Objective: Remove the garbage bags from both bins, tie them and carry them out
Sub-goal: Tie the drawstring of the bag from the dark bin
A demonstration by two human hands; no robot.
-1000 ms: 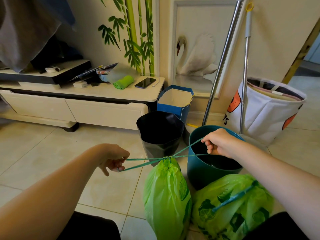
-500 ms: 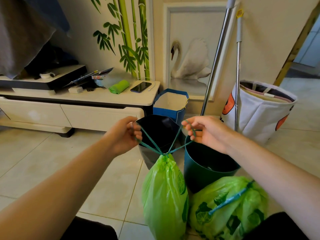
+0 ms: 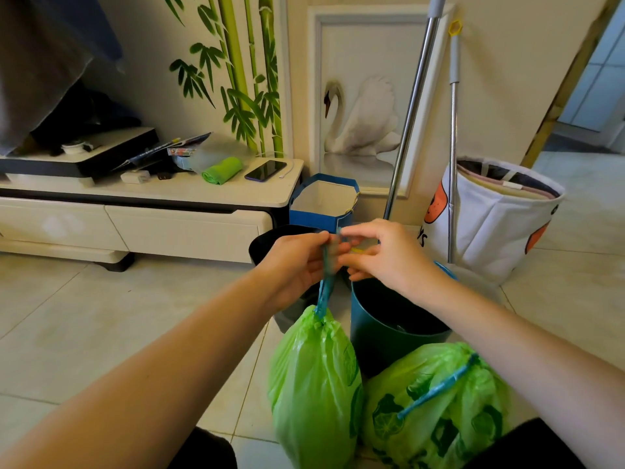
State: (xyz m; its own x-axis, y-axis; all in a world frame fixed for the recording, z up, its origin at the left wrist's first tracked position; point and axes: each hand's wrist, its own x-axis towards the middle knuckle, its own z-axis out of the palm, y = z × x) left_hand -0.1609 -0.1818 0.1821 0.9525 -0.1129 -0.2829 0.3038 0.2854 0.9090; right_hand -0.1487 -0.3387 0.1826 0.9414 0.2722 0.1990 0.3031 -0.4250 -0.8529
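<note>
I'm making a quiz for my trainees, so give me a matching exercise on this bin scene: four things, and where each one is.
Things:
1. phone
2. drawstring
3. second green bag
4. blue gift bag

Places:
A. lying on the floor beside the teal bin
B. on the TV cabinet
C. behind the black bin
D. pinched in the left hand

Pairs: 1-B, 2-D, 3-A, 4-C

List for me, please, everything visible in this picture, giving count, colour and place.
garbage bags: 2, green, floor, near centre
drawstring: 1, teal, pulled up from the left bag
bins: 2, black and teal, behind the bags
gift bag: 1, blue, by the cabinet
cabinet: 1, cream, left
phone: 1, dark, on the cabinet
poles: 2, metal, leaning on the wall
hamper: 1, white, right
left hand: grips the drawstring
right hand: pinches the drawstring
</note>
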